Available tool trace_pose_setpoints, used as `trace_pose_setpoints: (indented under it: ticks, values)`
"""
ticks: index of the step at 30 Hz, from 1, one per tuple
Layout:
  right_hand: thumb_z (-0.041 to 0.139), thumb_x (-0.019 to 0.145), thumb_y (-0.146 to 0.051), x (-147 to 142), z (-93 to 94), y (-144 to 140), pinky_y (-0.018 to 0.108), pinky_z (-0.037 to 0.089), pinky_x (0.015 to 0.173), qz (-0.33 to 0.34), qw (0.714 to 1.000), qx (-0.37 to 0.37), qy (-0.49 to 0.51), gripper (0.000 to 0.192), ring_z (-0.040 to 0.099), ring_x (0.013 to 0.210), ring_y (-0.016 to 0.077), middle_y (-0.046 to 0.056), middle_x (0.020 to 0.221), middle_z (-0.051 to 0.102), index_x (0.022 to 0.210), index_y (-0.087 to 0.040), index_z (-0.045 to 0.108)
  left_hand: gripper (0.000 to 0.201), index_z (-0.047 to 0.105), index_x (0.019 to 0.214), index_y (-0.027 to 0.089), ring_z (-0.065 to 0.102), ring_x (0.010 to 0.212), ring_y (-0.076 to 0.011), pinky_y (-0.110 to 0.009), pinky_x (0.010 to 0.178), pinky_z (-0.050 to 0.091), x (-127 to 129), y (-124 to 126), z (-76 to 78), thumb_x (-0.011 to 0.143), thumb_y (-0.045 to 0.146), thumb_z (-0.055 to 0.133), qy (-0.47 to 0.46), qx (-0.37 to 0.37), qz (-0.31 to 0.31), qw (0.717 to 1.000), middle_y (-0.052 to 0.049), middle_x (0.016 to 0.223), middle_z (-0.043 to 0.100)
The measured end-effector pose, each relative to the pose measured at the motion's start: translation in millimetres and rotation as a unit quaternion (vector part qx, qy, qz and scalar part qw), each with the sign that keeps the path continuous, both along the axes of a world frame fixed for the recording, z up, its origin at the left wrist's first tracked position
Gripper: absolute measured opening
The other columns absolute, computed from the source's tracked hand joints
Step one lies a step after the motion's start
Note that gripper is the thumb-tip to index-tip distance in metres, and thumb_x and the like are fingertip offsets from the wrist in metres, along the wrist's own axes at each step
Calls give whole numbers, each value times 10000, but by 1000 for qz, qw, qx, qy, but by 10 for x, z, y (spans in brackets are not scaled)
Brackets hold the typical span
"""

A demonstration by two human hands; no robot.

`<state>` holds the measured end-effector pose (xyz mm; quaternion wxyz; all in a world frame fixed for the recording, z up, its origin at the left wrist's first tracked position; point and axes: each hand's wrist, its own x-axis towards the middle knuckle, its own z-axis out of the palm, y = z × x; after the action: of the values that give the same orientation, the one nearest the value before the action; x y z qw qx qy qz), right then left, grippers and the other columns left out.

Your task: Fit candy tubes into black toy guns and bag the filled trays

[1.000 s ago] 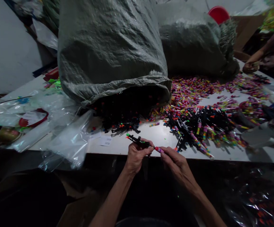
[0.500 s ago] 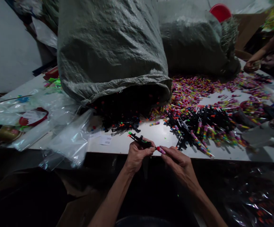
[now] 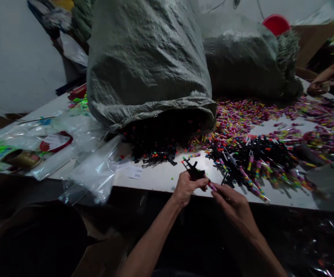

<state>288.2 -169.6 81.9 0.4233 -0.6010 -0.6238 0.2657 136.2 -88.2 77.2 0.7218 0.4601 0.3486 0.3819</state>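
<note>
My left hand [image 3: 185, 189] is closed around a small black toy gun [image 3: 195, 172] near the table's front edge. The toy's muzzle end points up and left, away from my right hand. Between the fingertips of my right hand [image 3: 233, 200] is a small pink tube with a colourful filling [image 3: 212, 186]. Its red end meets the rear end of the toy gun beside my left thumb; my fingers hide the exact join. Just right of my hands lies a pile of black toy guns [image 3: 273, 154], several with tubes attached.
A large grey-green woven sack [image 3: 152, 57] spills black toy guns [image 3: 155, 157] onto the white table [image 3: 158, 181]. Loose colourful tubes [image 3: 238, 115] lie behind the pile. Clear plastic bags [image 3: 94, 173] and a brown tape roll [image 3: 22, 158] are left. Another person's hand [image 3: 318, 87] is far right.
The view has shifted, so everything appears further right. The toy gun has turned to show its side profile, and the tube is now closer against its rear end.
</note>
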Motion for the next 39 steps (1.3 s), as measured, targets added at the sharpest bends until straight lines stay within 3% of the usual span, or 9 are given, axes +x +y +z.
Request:
trace_pose_setpoints:
  ticks: [3, 7, 10, 13, 17, 22, 24, 29, 39]
  values:
    - [526, 866, -379, 396, 29, 41, 369, 486, 797, -142, 986, 69, -60, 319, 608, 910, 242, 97, 1007, 656, 1090, -184, 643, 387, 564, 1128, 179, 597, 808, -178, -333, 738, 481, -121, 273, 20, 760, 278, 634, 169, 203, 24, 964, -100, 1059, 607]
    - [522, 837, -471, 805, 101, 260, 496, 353, 966, -303, 906, 152, -256, 559, 467, 1144, 344, 183, 1205, 537, 1275, -123, 524, 324, 579, 1100, 182, 468, 1114, -282, -482, 962, 304, -597, 747, 42, 795, 110, 498, 563, 413, 98, 709, -128, 1160, 568]
    - [494, 866, -374, 585, 44, 617, 407, 416, 898, -212, 929, 134, -273, 432, 527, 1054, 279, 149, 1137, 560, 1226, -140, 539, 216, 616, 942, 161, 499, 1035, -289, -491, 936, 294, -841, 1017, -3, 792, 97, 476, 647, 422, 80, 630, -131, 1029, 609]
    - [465, 853, -193, 78, -94, 1090, 299, 450, 717, -24, 960, 18, -278, 268, 596, 845, 192, 97, 1087, 581, 1090, -179, 590, 147, 617, 848, 153, 529, 964, -269, -451, 909, 326, -883, 1126, -25, 819, 145, 474, 632, 438, 76, 634, -122, 956, 622]
    - [452, 757, -39, -344, -220, 1583, 291, 406, 658, 43, 954, -63, -291, 239, 600, 818, 208, 132, 1030, 603, 900, -138, 616, 211, 602, 974, 166, 551, 968, -230, -380, 901, 365, -856, 1046, 43, 876, 212, 421, 586, 446, 120, 666, -106, 1008, 627]
    - [474, 777, -136, -355, -164, 1578, 274, 407, 604, 29, 976, -75, -204, 104, 583, 703, 177, 97, 872, 639, 834, -148, 560, 259, 584, 977, 181, 543, 555, -114, -224, 530, 423, -814, 738, 81, 770, 337, 586, 286, 171, 179, 926, 13, 685, 600]
    - [482, 803, -244, -347, -98, 1415, 252, 388, 505, 33, 993, -115, -11, 88, 519, 524, 129, 46, 730, 634, 777, -169, 520, 332, 561, 927, 164, 435, 409, -69, -184, 395, 339, -756, 585, 55, 688, 366, 674, 173, 33, 145, 974, 58, 572, 529]
    - [640, 682, -258, -385, 28, 984, 233, 375, 430, 47, 876, -186, 442, 151, 477, 417, 93, 5, 660, 645, 717, -184, 513, 404, 538, 868, 151, 407, 371, -39, -157, 360, 298, -552, 236, 0, 624, 390, 753, 66, -100, 62, 991, 48, 563, 552]
    - [687, 730, -312, -284, 48, 608, 247, 417, 558, 97, 912, -209, 341, 198, 548, 501, 113, -3, 544, 625, 833, -143, 670, 302, 659, 873, 134, 557, 695, -104, -203, 627, 391, -546, 122, 94, 761, 414, 632, 139, 8, -64, 988, -25, 790, 626]
